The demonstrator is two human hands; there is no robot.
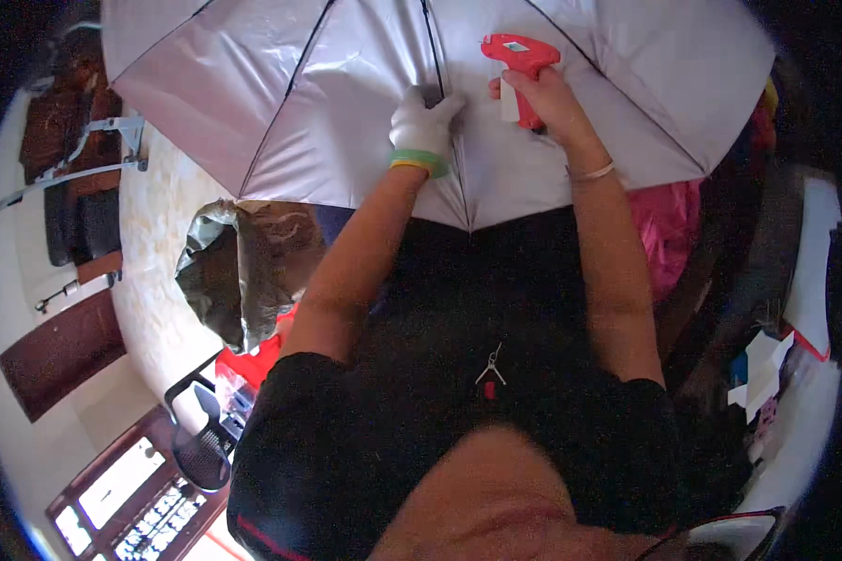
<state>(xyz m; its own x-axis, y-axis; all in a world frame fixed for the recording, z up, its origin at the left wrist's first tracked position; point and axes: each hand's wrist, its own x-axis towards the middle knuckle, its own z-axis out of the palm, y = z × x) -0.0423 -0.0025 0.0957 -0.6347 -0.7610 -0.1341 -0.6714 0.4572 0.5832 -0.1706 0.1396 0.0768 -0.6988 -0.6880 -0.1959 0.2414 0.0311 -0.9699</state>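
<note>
A silver-grey umbrella (346, 140) with dark thin ribs is spread open across the upper part of the view. My left hand (424, 126), in a white glove with a green and yellow cuff, grips the umbrella at a middle rib; its fingertips are partly hidden and slightly blurred. To the right, my bare right hand (554, 103) is closed around the handle of a red tagging gun (521, 51), held over the silver fabric. A white tag-like piece (509, 101) hangs beside the handle, below the gun's body.
Left of my arm, a dark bag-like bundle (217, 271) stands near red plastic (253, 360). A black mesh chair (201, 449) is farther down. Shiny pink material (665, 234) lies beyond my right forearm. White papers or boxes (765, 369) are at the far right.
</note>
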